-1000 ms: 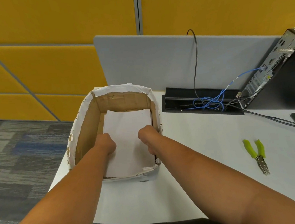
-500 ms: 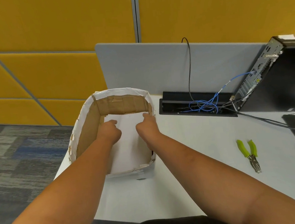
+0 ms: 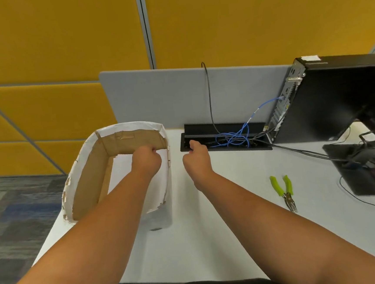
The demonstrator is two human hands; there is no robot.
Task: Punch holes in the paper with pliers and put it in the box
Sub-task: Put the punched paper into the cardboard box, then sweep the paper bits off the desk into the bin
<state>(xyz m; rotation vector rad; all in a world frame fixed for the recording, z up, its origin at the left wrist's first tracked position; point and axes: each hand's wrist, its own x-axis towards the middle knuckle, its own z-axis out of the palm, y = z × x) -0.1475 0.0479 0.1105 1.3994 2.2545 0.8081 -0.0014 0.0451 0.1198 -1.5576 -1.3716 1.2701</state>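
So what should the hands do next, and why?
Probably the right hand should reach over to the green pliers, if more paper needs punching. White paper lies inside the box. The right hand is outside the box above the table, the left hand is over it, and the pliers lie untouched to the right.

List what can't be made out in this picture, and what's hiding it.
Head view, the only one:
- Paper in the box: mostly covered by the left forearm and left hand; punched holes too small to see.
- Both hands seen from the back: fingers curled, grip unclear for the right hand.
- Pliers: tips too small to tell.
- Computer: cut off by the right edge.
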